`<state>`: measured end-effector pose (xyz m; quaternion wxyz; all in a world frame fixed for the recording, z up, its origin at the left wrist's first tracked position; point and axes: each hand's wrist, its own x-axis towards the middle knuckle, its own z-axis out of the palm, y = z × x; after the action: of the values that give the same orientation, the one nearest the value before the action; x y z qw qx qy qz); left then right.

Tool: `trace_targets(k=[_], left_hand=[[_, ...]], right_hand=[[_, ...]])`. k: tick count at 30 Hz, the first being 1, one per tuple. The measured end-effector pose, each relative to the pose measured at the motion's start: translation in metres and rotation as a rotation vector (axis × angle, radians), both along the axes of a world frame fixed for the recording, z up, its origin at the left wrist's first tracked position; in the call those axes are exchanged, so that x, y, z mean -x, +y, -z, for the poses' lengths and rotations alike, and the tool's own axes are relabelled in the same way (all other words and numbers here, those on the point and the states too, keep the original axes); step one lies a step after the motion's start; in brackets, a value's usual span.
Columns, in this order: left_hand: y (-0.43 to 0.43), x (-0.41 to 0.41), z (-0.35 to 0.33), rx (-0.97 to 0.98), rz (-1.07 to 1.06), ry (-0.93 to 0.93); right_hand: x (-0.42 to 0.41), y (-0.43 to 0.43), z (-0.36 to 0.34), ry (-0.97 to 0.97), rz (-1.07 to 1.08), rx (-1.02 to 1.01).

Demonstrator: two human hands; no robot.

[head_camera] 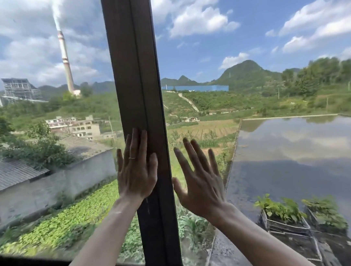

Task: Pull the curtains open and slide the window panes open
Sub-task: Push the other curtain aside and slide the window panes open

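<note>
At centre frame, the dark brown vertical window frame [139, 93] hid the view behind it; the left hand [137, 174] lay flat on it with fingers spread, and the right hand [202, 185] was splayed wide beside it, its contact with the clear glass pane [275, 124] unclear.

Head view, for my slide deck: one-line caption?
Two open bare hands, left and right, press beside the dark brown vertical window frame.

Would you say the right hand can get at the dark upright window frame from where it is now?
Probably yes: the right hand is spread open just beside the window frame, thumb nearly touching, with nothing between them.
</note>
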<state>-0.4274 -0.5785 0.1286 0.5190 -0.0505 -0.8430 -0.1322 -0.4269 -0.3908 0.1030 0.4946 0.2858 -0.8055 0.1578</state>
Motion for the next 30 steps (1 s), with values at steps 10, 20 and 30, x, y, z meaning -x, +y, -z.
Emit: trace_targets(k=[10, 20, 30], left_hand=[[-0.02, 0.038, 0.015, 0.054, 0.086, 0.193], [-0.024, 0.043, 0.017, 0.08, 0.08, 0.22], [-0.016, 0.042, 0.016, 0.073, 0.076, 0.289]], right_hand=[[0.054, -0.028, 0.018, 0.184, 0.187, -0.054], [0.052, 0.002, 0.016, 0.227, 0.219, -0.075], [0.044, 0.073, 0.013, 0.121, 0.332, -0.137]])
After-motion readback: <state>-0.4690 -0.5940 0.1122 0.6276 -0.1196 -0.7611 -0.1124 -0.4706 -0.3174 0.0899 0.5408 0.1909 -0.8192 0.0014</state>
